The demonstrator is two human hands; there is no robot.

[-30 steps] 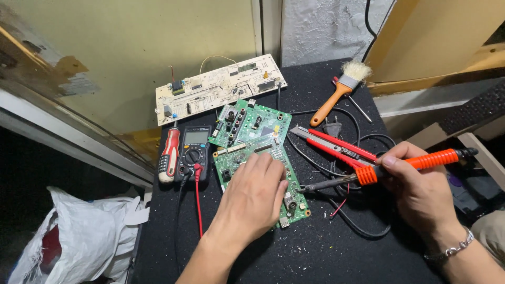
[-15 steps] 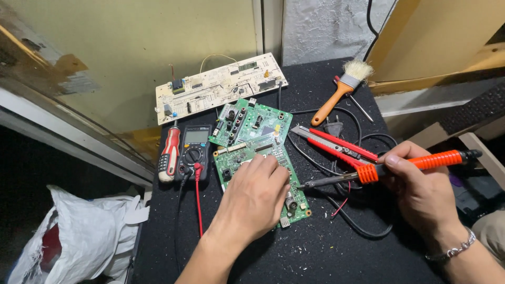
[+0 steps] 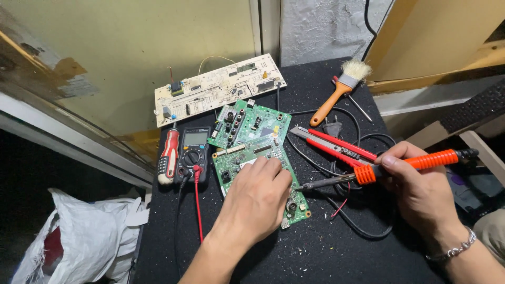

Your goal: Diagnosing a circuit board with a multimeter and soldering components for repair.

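Left hand (image 3: 258, 197) lies flat, fingers loosely curled, pressing the green board (image 3: 239, 158) on the black mat (image 3: 326, 252); right hand (image 3: 421, 192) grips the orange iron (image 3: 392, 168), tip at the board's right edge; multimeter (image 3: 193, 152) just left.

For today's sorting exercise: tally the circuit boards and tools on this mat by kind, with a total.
Green circuit boards: 2
Beige circuit board: 1
Soldering iron: 1
Multimeter: 1
Screwdriver: 1
Utility knife: 1
Brush: 1
Total: 8
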